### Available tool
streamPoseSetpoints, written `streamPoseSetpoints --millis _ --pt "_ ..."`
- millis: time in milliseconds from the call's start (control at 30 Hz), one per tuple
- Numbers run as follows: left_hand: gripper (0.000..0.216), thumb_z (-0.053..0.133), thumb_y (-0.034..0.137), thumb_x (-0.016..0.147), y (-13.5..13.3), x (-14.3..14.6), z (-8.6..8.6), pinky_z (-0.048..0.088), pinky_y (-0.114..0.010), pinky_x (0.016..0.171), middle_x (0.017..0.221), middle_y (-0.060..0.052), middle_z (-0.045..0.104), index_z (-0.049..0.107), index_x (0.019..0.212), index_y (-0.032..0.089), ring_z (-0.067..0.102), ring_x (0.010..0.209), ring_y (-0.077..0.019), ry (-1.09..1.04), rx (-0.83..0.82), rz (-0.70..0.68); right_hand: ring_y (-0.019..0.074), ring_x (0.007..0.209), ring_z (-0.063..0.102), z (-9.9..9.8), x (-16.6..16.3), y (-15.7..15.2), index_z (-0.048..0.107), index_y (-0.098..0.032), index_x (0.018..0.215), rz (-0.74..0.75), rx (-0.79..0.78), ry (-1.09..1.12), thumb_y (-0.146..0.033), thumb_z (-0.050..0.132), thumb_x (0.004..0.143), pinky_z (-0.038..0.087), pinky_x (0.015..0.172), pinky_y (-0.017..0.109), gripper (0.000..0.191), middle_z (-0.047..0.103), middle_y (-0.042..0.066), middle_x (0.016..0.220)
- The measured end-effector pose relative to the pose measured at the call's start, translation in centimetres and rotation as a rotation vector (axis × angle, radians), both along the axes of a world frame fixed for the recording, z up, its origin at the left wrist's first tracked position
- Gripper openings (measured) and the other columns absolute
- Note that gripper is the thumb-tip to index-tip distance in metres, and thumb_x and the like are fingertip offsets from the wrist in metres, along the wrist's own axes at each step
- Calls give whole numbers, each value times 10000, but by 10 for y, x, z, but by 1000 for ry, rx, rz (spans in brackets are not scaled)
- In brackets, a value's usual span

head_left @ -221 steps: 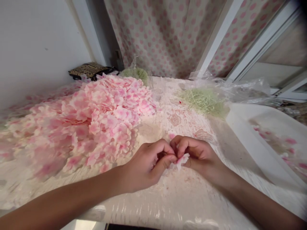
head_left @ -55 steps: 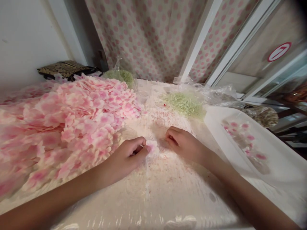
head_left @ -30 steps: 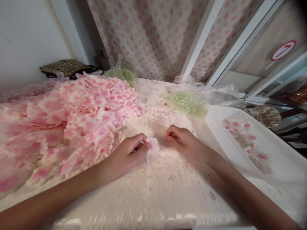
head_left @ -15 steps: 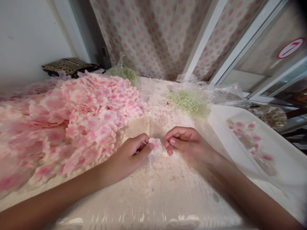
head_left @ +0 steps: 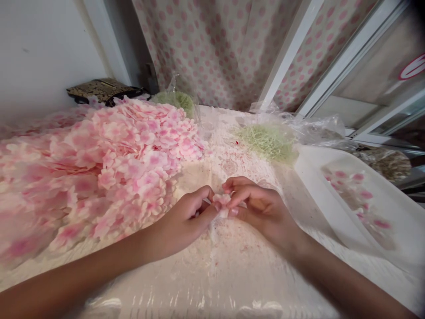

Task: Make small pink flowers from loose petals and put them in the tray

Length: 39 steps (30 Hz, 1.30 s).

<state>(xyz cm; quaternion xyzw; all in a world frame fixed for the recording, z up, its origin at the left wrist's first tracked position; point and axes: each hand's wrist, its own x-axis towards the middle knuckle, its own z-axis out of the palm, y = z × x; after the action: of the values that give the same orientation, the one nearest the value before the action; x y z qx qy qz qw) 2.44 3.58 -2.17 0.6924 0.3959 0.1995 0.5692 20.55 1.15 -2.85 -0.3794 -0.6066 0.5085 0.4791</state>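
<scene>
Between thumb and forefinger, my left hand [head_left: 192, 217] pinches a small pale pink artificial flower [head_left: 222, 200] above the middle of the table. The flower's petals look folded upward. From the other side my right hand [head_left: 259, 204] has its thumb and fingers closed on the flower's right edge, the forefinger against the petals. Any small piece at the flower's centre is hidden by the fingers. A large heap of loose pink fabric flowers [head_left: 133, 150] spreads to the left, close to my left forearm.
A white tray [head_left: 308, 177] on the right holds several flowers with deep pink centres [head_left: 365, 195]. Pale green shredded filler [head_left: 268, 141] lies by clear plastic bags [head_left: 318, 126] at the back. A patterned pouch [head_left: 102, 88] rests behind the heap. The table cover [head_left: 186, 283] is plastic-coated.
My right hand has moved left to meet the flower, and its fingers now touch the petals. The flower has gone from spread to folded. The view has shifted slightly.
</scene>
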Motion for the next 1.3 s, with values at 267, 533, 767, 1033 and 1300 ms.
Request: streamPoseSetpoints --millis 267,533,767,1033,1300 --pt "235 393 377 902 -4 -1 1 216 -185 431 554 92 268 377 769 184 272 474 -50 -18 -69 -39 119 792 598 -4 -7 -4 624 -221 768 -45 -31 -82 -201 623 793 465 705 257 31 618 -1 839" --pt "240 371 362 913 -4 -3 -1 215 -202 438 546 88 263 342 742 196 268 481 -63 -31 22 -85 117 772 562 -7 -6 -5 567 -218 779 -40 38 -205 -180 552 832 450 682 261 67 567 -10 832" --pt "209 325 322 930 -3 -4 -2 291 -202 498 611 59 409 447 824 190 377 534 -72 76 276 -102 123 759 545 -7 -2 -7 486 -233 959 8 -3 -366 -211 460 884 438 681 265 82 564 -6 828" --pt "255 415 363 835 42 -40 32 287 -249 529 691 -44 595 590 856 179 540 624 -178 932 690 232 136 699 550 -3 9 1 572 -203 781 -71 -26 -434 -267 530 831 427 612 263 92 592 18 765" --pt "305 343 286 830 52 -43 30 334 -281 550 799 -112 638 610 797 143 603 723 -250 1254 670 169 132 715 571 -7 9 1 572 -205 732 -55 -103 -405 -203 555 781 456 653 267 52 608 10 782"
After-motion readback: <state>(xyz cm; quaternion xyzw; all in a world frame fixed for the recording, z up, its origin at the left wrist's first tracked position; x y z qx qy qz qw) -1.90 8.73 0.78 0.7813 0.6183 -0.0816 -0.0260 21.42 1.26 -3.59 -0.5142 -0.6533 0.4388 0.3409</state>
